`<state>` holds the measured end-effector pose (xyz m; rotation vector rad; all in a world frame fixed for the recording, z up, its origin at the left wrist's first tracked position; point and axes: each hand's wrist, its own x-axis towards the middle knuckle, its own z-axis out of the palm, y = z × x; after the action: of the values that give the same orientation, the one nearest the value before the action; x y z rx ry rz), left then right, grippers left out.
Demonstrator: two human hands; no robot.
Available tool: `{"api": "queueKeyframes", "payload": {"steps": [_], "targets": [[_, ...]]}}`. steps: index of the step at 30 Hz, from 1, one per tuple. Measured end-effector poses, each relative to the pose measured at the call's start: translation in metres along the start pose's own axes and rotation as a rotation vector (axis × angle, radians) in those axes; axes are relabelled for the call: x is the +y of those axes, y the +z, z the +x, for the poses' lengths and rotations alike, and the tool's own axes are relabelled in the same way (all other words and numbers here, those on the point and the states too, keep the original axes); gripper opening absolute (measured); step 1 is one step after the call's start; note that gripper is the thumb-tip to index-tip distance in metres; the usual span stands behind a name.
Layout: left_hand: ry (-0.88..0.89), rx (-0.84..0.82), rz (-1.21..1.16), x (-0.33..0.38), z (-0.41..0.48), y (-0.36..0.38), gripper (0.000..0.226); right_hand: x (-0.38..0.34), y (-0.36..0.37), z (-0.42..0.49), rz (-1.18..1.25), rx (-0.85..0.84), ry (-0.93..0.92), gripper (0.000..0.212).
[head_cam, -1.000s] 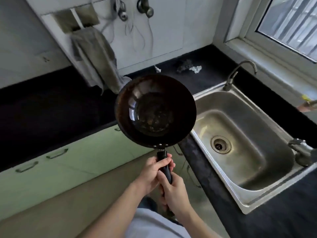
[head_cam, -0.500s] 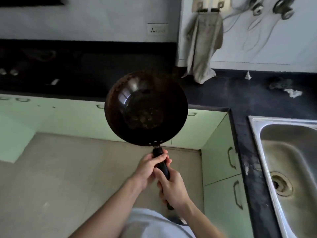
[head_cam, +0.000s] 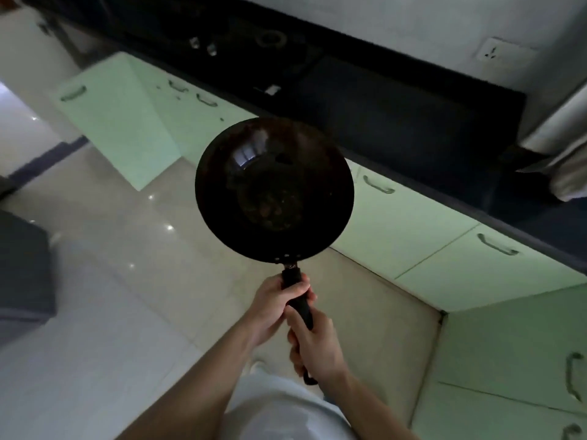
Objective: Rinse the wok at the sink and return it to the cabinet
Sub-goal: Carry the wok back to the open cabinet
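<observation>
A dark round wok (head_cam: 274, 190) with a black handle hangs in the air in front of me, bowl up, over the pale floor and the edge of the green cabinets. Both hands grip its handle: my left hand (head_cam: 276, 304) nearer the bowl, my right hand (head_cam: 316, 344) lower, toward the handle's end. The bowl shows a glossy reflection and brownish spots at its bottom. The sink is out of view.
Pale green base cabinets (head_cam: 409, 230) with metal handles run under a dark countertop (head_cam: 397, 112) from upper left to right. One green door (head_cam: 114, 122) at the left stands open. A grey cloth (head_cam: 562, 154) hangs at the right. A dark object (head_cam: 22, 268) sits at the left.
The view has swung left, away from the sink, which has left the frame. The wok stays held out in both hands and now hangs before the left run of cabinets.
</observation>
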<state>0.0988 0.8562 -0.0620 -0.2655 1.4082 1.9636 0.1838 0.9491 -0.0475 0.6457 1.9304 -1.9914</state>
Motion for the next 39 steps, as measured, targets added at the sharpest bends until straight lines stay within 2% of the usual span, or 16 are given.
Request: {"api": "queueKeyframes", "payload": {"steps": [9,17,25,32,39], "targets": [[0.137,0.206,-0.241,0.031,-0.033,-0.121,0.012,-0.024,0.112,0.040,-0.211,-0.265,0.041,0.026],[0.245,0.372,-0.323,0.066,-0.031,-0.200,0.007,-0.054,0.186,0.097,-0.325,-0.463,0.086,0.028],[0.311,0.575,-0.430,0.132,0.015,-0.272,0.013,-0.099,0.253,0.195,-0.359,-0.639,0.031,0.031],[0.390,0.651,-0.507,0.217,0.074,-0.325,0.013,-0.165,0.307,0.293,-0.381,-0.746,0.004,0.032],[0.403,0.721,-0.474,0.260,0.091,-0.377,0.014,-0.191,0.363,0.342,-0.370,-0.816,-0.005,0.031]]}}
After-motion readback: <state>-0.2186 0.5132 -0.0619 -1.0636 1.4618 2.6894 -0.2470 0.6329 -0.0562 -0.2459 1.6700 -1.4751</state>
